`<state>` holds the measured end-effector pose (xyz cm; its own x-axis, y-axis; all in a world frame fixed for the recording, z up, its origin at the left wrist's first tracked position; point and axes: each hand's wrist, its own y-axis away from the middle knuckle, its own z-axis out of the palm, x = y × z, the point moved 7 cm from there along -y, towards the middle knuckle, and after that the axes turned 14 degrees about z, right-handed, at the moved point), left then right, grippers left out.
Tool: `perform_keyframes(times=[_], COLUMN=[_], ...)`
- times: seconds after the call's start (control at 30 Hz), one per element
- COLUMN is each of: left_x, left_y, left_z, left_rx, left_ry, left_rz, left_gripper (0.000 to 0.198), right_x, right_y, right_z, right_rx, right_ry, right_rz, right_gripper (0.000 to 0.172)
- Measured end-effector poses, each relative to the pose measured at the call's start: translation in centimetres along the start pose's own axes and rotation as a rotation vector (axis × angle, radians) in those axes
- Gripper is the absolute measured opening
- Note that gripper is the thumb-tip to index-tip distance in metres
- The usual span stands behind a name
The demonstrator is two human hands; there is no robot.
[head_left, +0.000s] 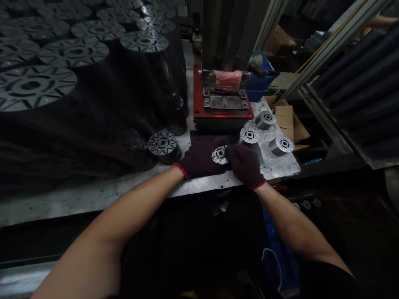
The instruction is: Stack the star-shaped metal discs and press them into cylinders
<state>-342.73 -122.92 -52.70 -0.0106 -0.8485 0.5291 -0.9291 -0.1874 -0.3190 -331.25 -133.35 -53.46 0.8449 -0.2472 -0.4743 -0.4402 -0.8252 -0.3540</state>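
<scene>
A round metal rotor core (219, 155) with slots around its face is between my hands, over a dark mat near the table's front edge. My left hand (201, 158), in a dark maroon knit glove, closes around the core's left side. Gloved the same way, my right hand (247, 164) has its fingers closed at the core's right rim. Whatever those fingers pinch is hidden. Another rotor core (249, 135) stands just beyond my right hand. A wider one (163, 144) is left of my left hand.
Tall stacks of cores (145, 41) crowd the left side. Behind my hands stands a red-based press fixture (224, 114) with a pink wrapped block (228, 80). More cores (281, 145) sit at the right, near a blue bin (257, 85) and a cardboard box (285, 118).
</scene>
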Motion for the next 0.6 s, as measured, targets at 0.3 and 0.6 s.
perform_keyframes(times=[0.3, 0.6], left_x=[-1.0, -1.5], left_y=[0.6, 1.2], left_z=[0.2, 0.3], left_rx=[0.019, 0.006], left_ry=[0.039, 0.124], left_rz=[-0.040, -0.138], left_gripper=[0.096, 0.106], right_x=[-1.7, -3.2], right_y=[-2.5, -14.5], right_z=[-4.4, -3.3], right_rx=[0.040, -0.001], right_ry=[0.142, 0.251], right_rz=[-0.180, -0.295], right_gripper=[0.047, 0.042])
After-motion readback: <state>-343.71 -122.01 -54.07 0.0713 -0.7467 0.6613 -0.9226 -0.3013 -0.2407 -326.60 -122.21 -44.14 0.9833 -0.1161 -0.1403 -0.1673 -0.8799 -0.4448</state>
